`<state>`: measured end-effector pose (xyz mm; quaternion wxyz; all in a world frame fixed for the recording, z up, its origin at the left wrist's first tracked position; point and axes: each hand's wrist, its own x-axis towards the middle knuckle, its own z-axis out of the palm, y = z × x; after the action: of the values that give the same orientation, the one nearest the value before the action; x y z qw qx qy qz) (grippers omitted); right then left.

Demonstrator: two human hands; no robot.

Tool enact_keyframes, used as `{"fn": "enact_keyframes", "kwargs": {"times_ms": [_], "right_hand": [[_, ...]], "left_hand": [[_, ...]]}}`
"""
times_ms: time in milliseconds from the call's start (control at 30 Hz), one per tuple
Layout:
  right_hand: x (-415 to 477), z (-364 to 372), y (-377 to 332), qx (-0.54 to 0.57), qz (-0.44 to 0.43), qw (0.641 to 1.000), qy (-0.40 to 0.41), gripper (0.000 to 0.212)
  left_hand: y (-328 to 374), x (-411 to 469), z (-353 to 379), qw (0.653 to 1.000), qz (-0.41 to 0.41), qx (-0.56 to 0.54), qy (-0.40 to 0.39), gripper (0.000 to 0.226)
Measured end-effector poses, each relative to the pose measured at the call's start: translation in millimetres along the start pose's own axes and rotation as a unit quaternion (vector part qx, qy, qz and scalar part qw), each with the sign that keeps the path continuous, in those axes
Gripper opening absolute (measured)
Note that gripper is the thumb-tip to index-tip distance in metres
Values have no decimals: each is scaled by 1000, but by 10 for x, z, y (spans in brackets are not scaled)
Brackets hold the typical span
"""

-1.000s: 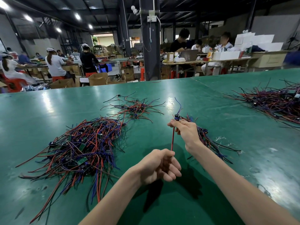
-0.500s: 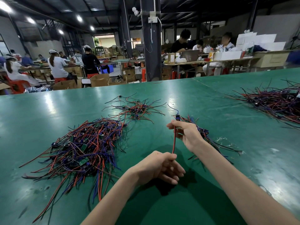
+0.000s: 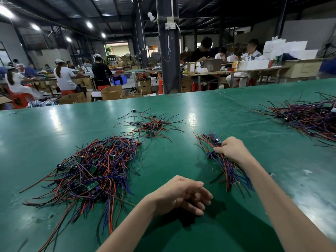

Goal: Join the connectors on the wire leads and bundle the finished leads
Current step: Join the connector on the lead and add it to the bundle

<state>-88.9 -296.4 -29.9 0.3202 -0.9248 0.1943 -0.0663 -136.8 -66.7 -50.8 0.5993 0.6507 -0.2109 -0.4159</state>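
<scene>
My right hand (image 3: 231,150) rests on a small pile of red, blue and black wire leads (image 3: 229,170) right of centre, and its curled fingertips pinch a lead beside a blue connector (image 3: 217,140). Closer to me, my left hand (image 3: 181,194) hovers just above the green table (image 3: 45,128) with its fingers loosely curled; I see nothing in it. A big tangled heap of leads with small green circuit boards (image 3: 87,171) lies to the left of it.
A smaller scatter of red and black leads (image 3: 151,126) lies further back at centre. Another large heap of leads (image 3: 309,117) covers the table's far right. Beyond the far edge are a dark pillar, cardboard boxes and people at other benches.
My right hand, which held a red lead up with its connector on top, has dropped onto the small pile. My left hand has let go of the lead's lower end.
</scene>
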Motion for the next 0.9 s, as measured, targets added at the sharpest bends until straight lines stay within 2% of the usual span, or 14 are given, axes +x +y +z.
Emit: {"fn": "enact_keyframes", "kwargs": {"times_ms": [67, 167, 333, 433, 467, 500, 533, 567, 600, 667, 767, 900], "right_hand": [[-3, 21, 5, -35, 3, 999, 16, 42], [-32, 35, -30, -85, 12, 996, 35, 27], [-117, 120, -105, -182, 19, 978, 101, 29], [-143, 255, -153, -213, -11, 971, 108, 43], [-152, 304, -164, -235, -34, 965, 113, 47], [-159, 349, -173, -260, -59, 956, 119, 48], [-163, 393, -175, -283, -80, 948, 123, 47], [-168, 433, -176, -303, -94, 941, 117, 45], [-171, 469, -174, -318, -98, 938, 100, 44], [-185, 539, -167, -346, -88, 933, 48, 45], [-217, 626, -156, -362, -78, 929, 20, 53], [-284, 695, -225, -360, -98, 927, 43, 70]], "left_hand": [[5, -8, -6, 1000, 5, -4, 2, 28], [27, -20, -9, 1000, 10, -9, 5, 26], [12, -3, -7, 998, 29, 17, 48, 22], [4, 10, -34, 989, 65, 67, 119, 19], [-11, 16, -69, 969, 85, 151, 176, 18], [-22, 20, -124, 920, 105, 289, 245, 18], [-37, 20, -193, 832, 114, 447, 307, 19], [-43, -1, -260, 741, 109, 557, 359, 21], [-23, -36, -326, 687, 114, 590, 408, 22], [31, -105, -488, 642, 117, 577, 491, 22], [72, -214, -815, 585, 42, 565, 580, 22], [36, -403, -1109, 572, -114, 544, 603, 25]]}}
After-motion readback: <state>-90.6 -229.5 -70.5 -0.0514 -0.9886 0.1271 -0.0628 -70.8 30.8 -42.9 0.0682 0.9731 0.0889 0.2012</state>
